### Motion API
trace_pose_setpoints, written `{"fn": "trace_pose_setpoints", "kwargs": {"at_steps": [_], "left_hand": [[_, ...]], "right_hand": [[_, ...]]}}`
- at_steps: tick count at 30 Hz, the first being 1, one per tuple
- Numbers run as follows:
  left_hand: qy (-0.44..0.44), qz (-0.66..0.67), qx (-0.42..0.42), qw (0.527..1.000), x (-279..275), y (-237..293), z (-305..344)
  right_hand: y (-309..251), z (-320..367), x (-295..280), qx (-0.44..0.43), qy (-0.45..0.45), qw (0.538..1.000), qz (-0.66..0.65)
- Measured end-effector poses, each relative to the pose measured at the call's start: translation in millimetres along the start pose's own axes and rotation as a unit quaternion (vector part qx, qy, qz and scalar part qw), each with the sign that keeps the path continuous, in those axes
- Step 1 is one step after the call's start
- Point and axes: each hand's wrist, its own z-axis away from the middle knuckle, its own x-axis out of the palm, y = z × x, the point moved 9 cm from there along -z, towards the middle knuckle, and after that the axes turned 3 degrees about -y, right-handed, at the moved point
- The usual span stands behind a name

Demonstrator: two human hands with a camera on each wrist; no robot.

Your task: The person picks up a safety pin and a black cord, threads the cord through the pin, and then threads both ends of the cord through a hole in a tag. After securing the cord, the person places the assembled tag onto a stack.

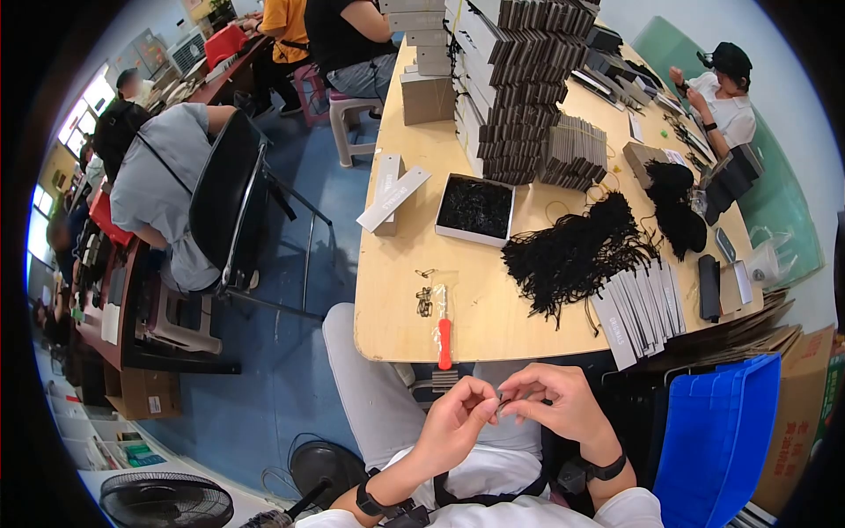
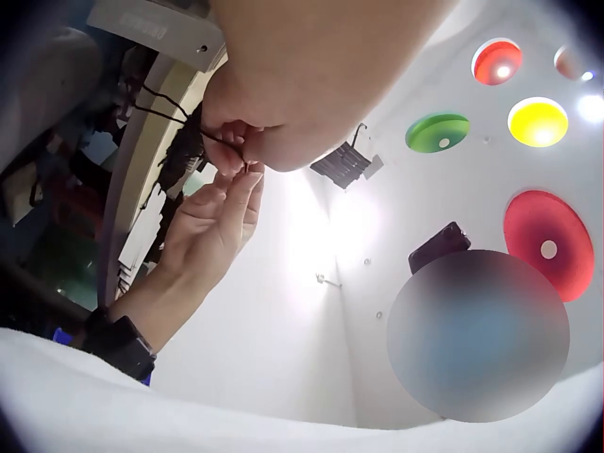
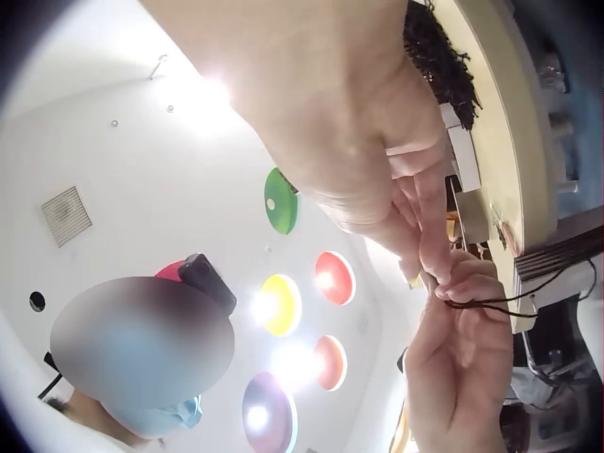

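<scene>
Both hands meet above the lap, fingertips together, in the head view. My left hand (image 1: 458, 424) pinches a thin black cord (image 3: 495, 304) between thumb and fingers. Opposite it, my right hand (image 1: 556, 403) pinches the same cord where the fingertips meet; the small part between them is mostly hidden. In the left wrist view, two strands of the cord run from the fingers towards a grey card (image 2: 156, 36) with a hole near its end. A small stack of grey strips (image 1: 445, 381) shows just below the table edge, beyond the left hand.
On the wooden table (image 1: 400, 326) lie a red-handled tool (image 1: 444, 341), small metal pieces (image 1: 424, 304), a box of black bits (image 1: 476, 208), a heap of black cords (image 1: 572, 255) and fanned tags (image 1: 641, 308). Tall card stacks (image 1: 519, 97) stand behind. A blue bin (image 1: 717, 431) is at right.
</scene>
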Motion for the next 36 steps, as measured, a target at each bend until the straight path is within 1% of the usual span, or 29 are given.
{"fn": "trace_pose_setpoints", "kwargs": {"at_steps": [3, 5, 9, 11, 12, 14, 15, 17, 18, 20, 21, 23, 24, 26, 30, 32, 36], "left_hand": [[-0.005, 0.003, 0.002, 1.0, 0.6, 1.1, 0.0], [-0.008, 0.006, -0.002, 1.0, 0.5, 1.7, 0.1], [-0.019, -0.001, -0.018, 1.0, 0.5, 3.2, -0.1], [-0.02, -0.005, -0.025, 0.999, -0.3, 2.9, -0.7], [-0.021, -0.009, -0.033, 0.999, -0.5, 2.2, -1.0], [-0.024, -0.016, -0.042, 0.999, 0.5, 4.3, -1.6], [-0.028, -0.023, -0.051, 0.998, 1.4, 4.2, -2.0], [-0.03, -0.008, -0.06, 0.998, 1.7, 3.7, -3.1], [-0.033, 0.006, -0.069, 0.997, 2.3, 2.5, -3.4], [-0.04, 0.018, -0.077, 0.996, 1.8, 0.9, -3.6], [-0.047, 0.031, -0.085, 0.995, 2.8, -0.5, -3.6], [-0.052, 0.034, -0.089, 0.994, 4.5, 1.1, -4.5], [-0.056, 0.036, -0.093, 0.993, 5.3, 1.3, -4.5], [-0.061, 0.058, -0.098, 0.992, 4.0, 0.1, -4.1], [-0.081, 0.096, -0.12, 0.985, 9.7, -0.9, -3.8], [-0.087, 0.091, -0.123, 0.984, 10.4, -1.8, -4.1], [-0.085, 0.08, -0.123, 0.986, 11.0, -2.4, -4.8]], "right_hand": [[-6.8, -1.3, -1.0, -0.015, -0.004, 0.999, 0.033], [-10.7, -1.4, -1.2, -0.035, -0.014, 0.995, 0.096], [-16.9, -3.7, -4.3, -0.046, 0.011, 0.993, 0.111], [-26.4, -3.3, 0.1, -0.101, -0.006, 0.973, 0.206], [-24.6, -4.0, 0.4, -0.101, -0.007, 0.973, 0.205], [-27.3, -2.7, -1.7, -0.14, 0.017, 0.97, 0.2], [-26.7, -2.2, -1.4, -0.14, 0.016, 0.97, 0.199], [-22.5, -1.3, -4.8, -0.12, 0.03, 0.973, 0.193], [-21.9, -0.7, -4.1, -0.12, 0.029, 0.973, 0.192], [-14.2, -0.7, -4.6, -0.083, 0.03, 0.981, 0.173], [-13.7, -0.2, -4.5, -0.083, 0.03, 0.981, 0.173], [-6.9, -0.1, -5.6, -0.061, 0.023, 0.994, 0.088], [-4.4, 0.9, -6.8, -0.061, 0.023, 0.994, 0.088], [-3.1, 3.8, -10.2, -0.087, 0.02, 0.995, 0.04], [-7.4, 4.6, -10.7, -0.095, 0.003, 0.994, 0.057], [-15.5, 4.1, -8.3, -0.13, -0.022, 0.984, 0.12], [-19.2, 3.5, -9.9, -0.125, 0.011, 0.986, 0.114]]}}
